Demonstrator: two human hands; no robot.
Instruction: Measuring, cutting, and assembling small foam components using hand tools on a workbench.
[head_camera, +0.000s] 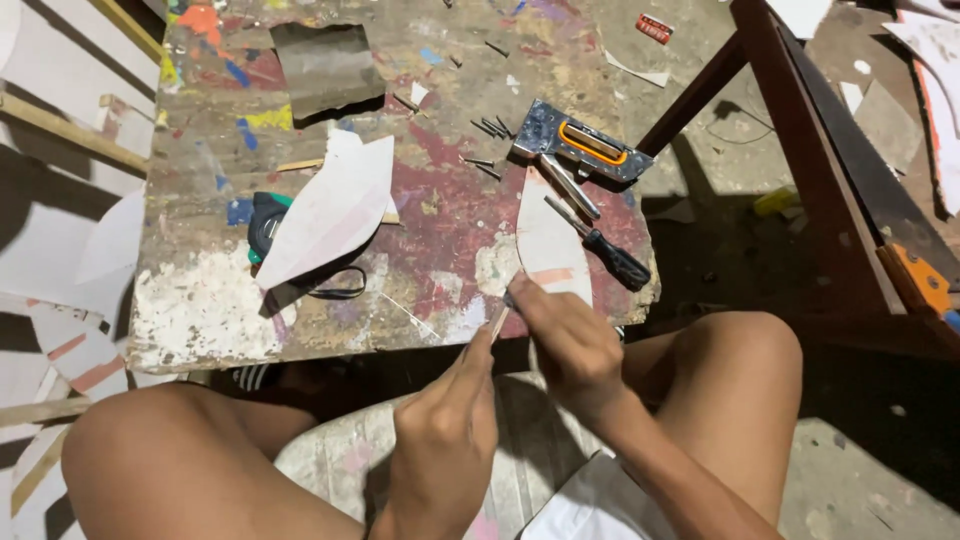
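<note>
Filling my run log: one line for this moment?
left hand: holds thin stick | right hand: on white cutout | staple gun nearby

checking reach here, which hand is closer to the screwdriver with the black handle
Right. The right hand sits just below and left of the screwdriver, at the table's front edge. The left hand is lower and further left.

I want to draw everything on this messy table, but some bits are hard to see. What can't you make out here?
- Thin pale stick, head view: both hands' fingers cover most of it; its length cannot be told.
- Black tape measure with green trim: the large white pointed paper cutout covers half.
- Small dark nails: too small to count.
- Orange tool at the right edge: cut off.
- Left hand and right hand: palms hidden.
</note>
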